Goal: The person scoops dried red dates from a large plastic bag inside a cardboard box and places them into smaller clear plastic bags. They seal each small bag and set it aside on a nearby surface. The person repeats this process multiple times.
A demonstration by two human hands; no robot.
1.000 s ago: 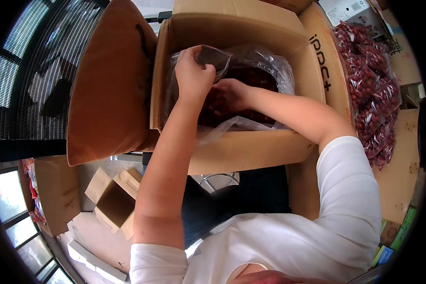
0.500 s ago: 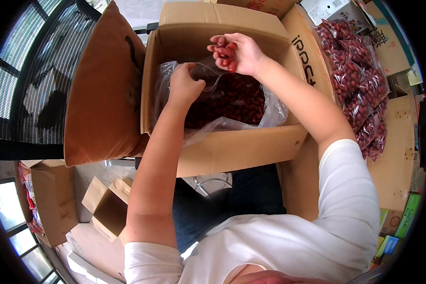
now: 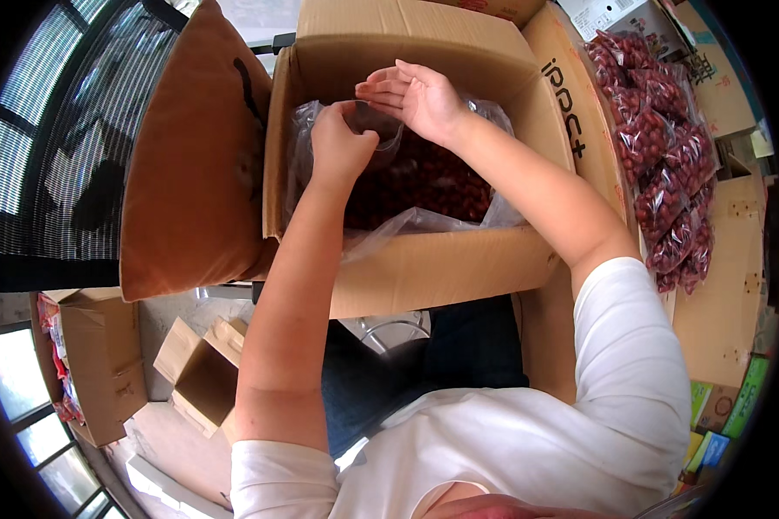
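My left hand (image 3: 336,145) is over the left part of the open cardboard box (image 3: 441,275), fingers and thumb closed on the rim of a small clear plastic bag (image 3: 388,138). Beside it, my right hand (image 3: 426,102) is tilted over the bag's mouth with its fingers stretched out. I see no fruit on that hand's visible side. Below both hands, a heap of dark red dates (image 3: 428,186) lies inside the box, in a large clear plastic liner (image 3: 398,225) whose edges fold over the dates. Whatever is inside the small bag is hidden behind my left hand.
Filled clear bags of red dates (image 3: 662,164) are piled to the right. An orange-brown cushion (image 3: 190,164) stands against the box's left side. On the floor at lower left are an open small carton (image 3: 203,381) and a larger carton (image 3: 108,368) holding packets.
My right hand held several dates half a second ago; it has moved left to the small bag and tipped, and the dates no longer show in it. My left hand keeps its hold.
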